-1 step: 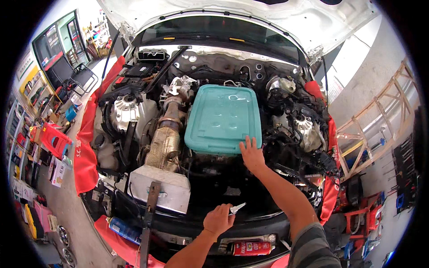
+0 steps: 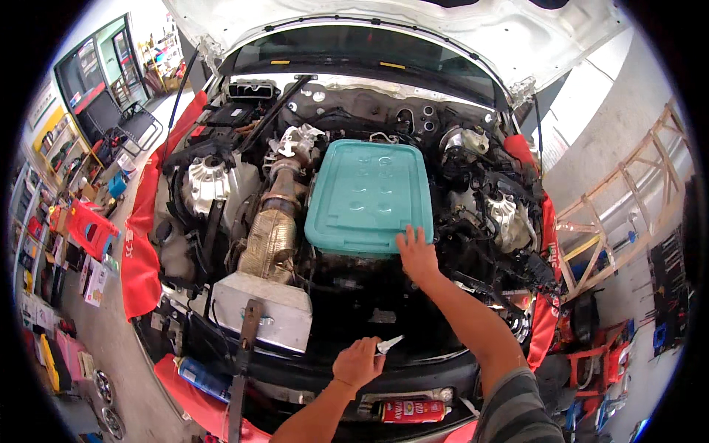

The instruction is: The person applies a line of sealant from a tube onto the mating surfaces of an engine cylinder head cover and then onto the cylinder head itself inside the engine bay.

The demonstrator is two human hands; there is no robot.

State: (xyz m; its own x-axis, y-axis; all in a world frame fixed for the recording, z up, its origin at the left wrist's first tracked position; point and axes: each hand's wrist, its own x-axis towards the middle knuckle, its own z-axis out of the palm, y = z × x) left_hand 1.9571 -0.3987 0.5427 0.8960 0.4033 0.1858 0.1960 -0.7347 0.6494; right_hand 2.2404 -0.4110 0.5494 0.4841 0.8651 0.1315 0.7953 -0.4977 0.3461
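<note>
A teal plastic lid [image 2: 369, 196] lies over the middle of the engine bay. My right hand [image 2: 419, 258] touches its near right corner, fingers spread and holding nothing. Lower down, my left hand [image 2: 356, 362] is closed around a small tube with a pointed white nozzle [image 2: 389, 344]. The nozzle sticks out past the thumb, tilted up to the right; the tube's body is hidden in the fist. Just below that hand, a red spray can [image 2: 413, 412] lies on its side at the front of the car.
Left of the lid runs a metal exhaust part [image 2: 269, 236], with a silver box-shaped piece [image 2: 262, 310] and a flat metal bar [image 2: 244, 362] nearer me. A blue can [image 2: 203, 379] lies at front left. Red covers [image 2: 142, 251] drape the fenders. The raised hood [image 2: 413, 18] hangs above.
</note>
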